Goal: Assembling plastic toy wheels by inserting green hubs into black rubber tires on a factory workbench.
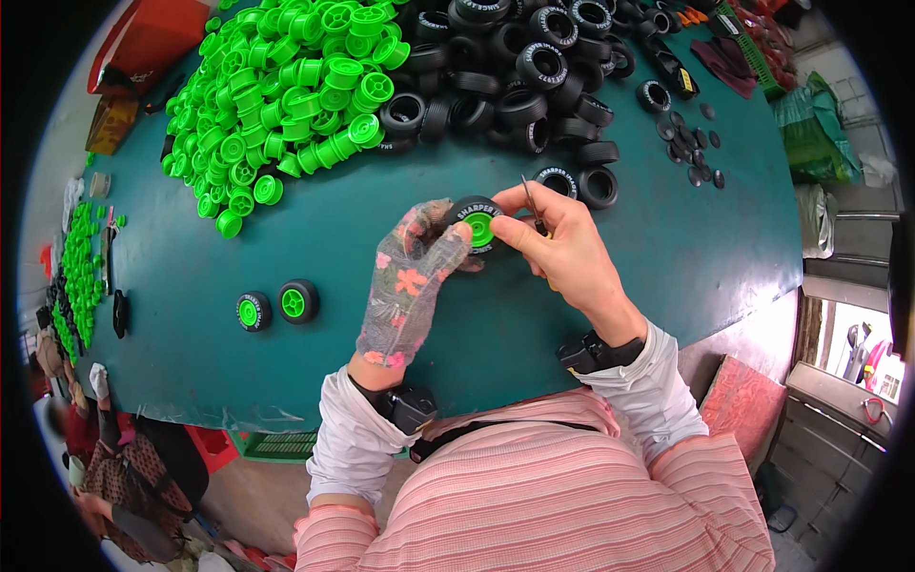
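Observation:
My left hand (412, 276), in a thin flowered glove, and my bare right hand (562, 250) together hold a small toy wheel (477, 225): a black rubber tyre with a green plastic hub pressed into it. It is held just above the dark green table (362, 219). A thin metal tool (534, 205) sticks up from my right hand beside the wheel. Two finished wheels (277, 306) with green hubs stand on the table to the left of my left hand.
A big heap of green hubs (286, 86) fills the far left of the table. A heap of black tyres (519, 71) lies at the far middle. Small black discs (691, 143) are scattered at the far right. Another person sits at the lower left.

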{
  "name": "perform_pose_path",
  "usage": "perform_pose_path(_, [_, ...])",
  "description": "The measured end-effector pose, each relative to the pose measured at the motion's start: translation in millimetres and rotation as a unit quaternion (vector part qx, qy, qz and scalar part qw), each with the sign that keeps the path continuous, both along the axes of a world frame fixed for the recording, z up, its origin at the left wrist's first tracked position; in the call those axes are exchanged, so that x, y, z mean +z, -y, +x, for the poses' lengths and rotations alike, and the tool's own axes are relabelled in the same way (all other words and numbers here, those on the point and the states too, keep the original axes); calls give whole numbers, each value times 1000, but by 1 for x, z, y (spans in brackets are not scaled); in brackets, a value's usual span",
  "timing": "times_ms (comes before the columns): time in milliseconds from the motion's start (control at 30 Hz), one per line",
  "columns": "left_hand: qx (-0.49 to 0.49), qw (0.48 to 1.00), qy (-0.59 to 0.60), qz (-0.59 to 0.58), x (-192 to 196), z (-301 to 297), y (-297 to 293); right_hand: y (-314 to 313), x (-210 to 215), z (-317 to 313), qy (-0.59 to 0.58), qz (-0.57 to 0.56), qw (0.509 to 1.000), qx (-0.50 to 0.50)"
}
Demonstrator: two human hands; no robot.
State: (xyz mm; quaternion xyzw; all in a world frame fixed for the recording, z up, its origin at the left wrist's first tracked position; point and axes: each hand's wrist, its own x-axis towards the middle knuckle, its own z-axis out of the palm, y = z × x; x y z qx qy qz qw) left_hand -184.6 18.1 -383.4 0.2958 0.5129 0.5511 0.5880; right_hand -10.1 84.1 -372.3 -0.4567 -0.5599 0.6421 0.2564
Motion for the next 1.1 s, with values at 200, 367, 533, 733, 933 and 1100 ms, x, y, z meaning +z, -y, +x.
perform_pose_path(200, [-26,996,79,-36,0,-6,2,2,0,2,1,65,998,-11])
perform_pose_path(367, [14,999,45,-21,-2,-1,0,3,2,1,-30,-24,999,-23])
perform_pose_path(533, [-12,999,42,-26,-7,-4,2,4,-1,5,-19,-3,1000,-9])
perform_pose_path(733, [-11,997,70,-23,-5,2,3,7,-15,-3,31,370,927,-48])
perform_pose_path(933, [-25,978,197,57,-1,-2,1,13,5,10,118,306,944,-36])
perform_pose_path(1100, [-17,983,172,55,-6,1,4,25,-2,0,106,237,965,-29])
